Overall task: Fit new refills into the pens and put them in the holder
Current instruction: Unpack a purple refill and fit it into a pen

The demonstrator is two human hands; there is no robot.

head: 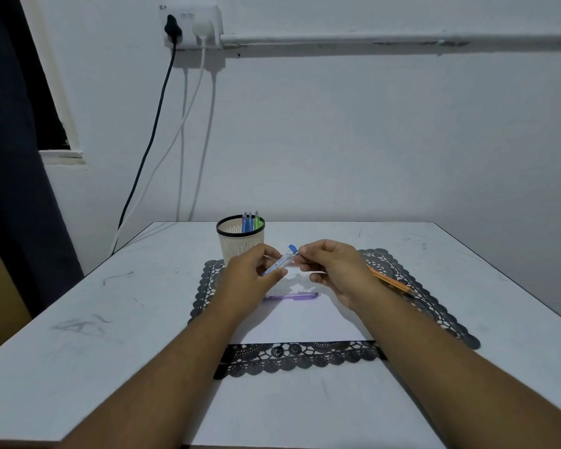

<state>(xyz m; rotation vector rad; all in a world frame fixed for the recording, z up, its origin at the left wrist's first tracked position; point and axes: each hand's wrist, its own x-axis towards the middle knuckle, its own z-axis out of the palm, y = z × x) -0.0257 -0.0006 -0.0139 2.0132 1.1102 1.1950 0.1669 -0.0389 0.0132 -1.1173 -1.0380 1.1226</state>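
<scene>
**Clear pen held between both my hands, over the mat**

The clear pen [280,261] with the blue cap end is up off the table, tilted so its blue end points up and to the right. My left hand [250,277] grips its lower barrel, fingers and thumb curled round it. My right hand [332,270] pinches at the pen's upper end, just below the blue tip, with the other fingers curled under. Whether something thin and pale also lies in that right hand I cannot tell; a light strip shows below its fingers.

Right under my hands lies a white sheet [305,322], and on it a purple pen [290,296], flat and crosswise. Orange pens [391,280] lie at an angle beside my right wrist, partly hidden by it. The sheet sits on a dark lace mat [305,356].

Just behind my left hand stands the holder [240,241], a cream slotted cup with a dark rim, with blue pens [247,222] and a green pen [257,222] upright in it.

All this is on a white table [110,319] set against a pale wall, where a socket [191,25] holds a black plug and a white one.
</scene>
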